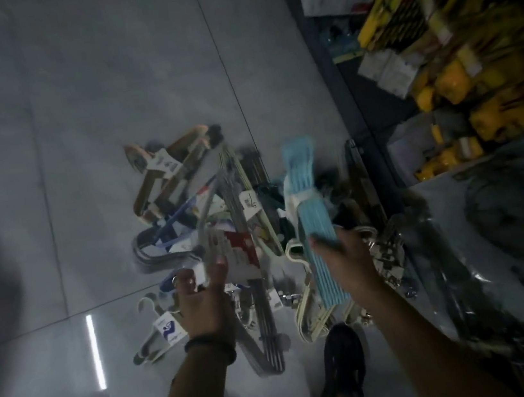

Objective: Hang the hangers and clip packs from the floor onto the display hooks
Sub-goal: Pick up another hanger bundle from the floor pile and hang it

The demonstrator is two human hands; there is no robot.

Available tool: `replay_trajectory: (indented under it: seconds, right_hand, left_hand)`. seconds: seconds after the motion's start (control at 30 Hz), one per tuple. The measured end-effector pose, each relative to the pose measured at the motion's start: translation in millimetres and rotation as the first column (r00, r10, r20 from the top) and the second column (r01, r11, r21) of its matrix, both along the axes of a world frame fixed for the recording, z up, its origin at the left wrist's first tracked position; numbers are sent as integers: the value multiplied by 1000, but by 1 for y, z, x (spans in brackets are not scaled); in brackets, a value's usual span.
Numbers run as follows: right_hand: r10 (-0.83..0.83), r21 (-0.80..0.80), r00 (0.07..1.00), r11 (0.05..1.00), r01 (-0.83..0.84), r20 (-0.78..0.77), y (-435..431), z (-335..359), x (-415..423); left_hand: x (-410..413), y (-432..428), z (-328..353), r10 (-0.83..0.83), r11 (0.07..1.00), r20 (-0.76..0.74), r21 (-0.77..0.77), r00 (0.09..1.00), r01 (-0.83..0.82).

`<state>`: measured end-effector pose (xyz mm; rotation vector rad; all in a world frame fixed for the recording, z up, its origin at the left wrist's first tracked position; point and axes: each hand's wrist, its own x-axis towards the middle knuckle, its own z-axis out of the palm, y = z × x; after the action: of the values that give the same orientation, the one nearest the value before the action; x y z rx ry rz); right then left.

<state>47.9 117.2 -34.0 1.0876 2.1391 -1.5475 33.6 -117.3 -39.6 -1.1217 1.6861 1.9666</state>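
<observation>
Head view: arms stretched down — left hand (pixel 205 295) pinches red-white pack (pixel 243 251), right hand (pixel 347 262) clasps blue hangers (pixel 314 221).

Grey tiled floor (pixel 108 119), strip-light reflection (pixel 96 351), stocked dark shelves (pixel 433 39) at right

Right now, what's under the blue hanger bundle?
Cream hangers on the floor show beneath the blue hanger bundle, which the right hand grips. Whatever lies directly behind its middle is hidden.
</observation>
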Motion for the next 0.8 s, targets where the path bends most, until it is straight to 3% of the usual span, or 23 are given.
replay_trajectory:
  seconds: [0.1,0.3,0.4,0.47,0.63,0.8]
  right_hand:
    - [306,111,952,946,-305,13,-16,53,28]
    - [551,509,833,704,-496,49,-40,180,65]
    - [608,549,794,660,-513,10,-35,247,70]
    - [626,517,779,673,-528,-19,-25,288,70]
    - [684,478,719,677,-560,-125,10,390,67]
    - [740,539,656,618,-573,-151,55,484,62]
  left_hand:
    - [7,17,37,3,996,1,94,1000,-3]
    - [12,60,149,-6,985,47,175,999,-2]
    - [16,76,216,-112,986,-35,121,993,115]
    - [20,86,263,-191,981,-117,3,975,193]
    - [19,120,371,-252,954,-248,98,935,283]
    - [7,165,448,-239,961,-367,44,899,273]
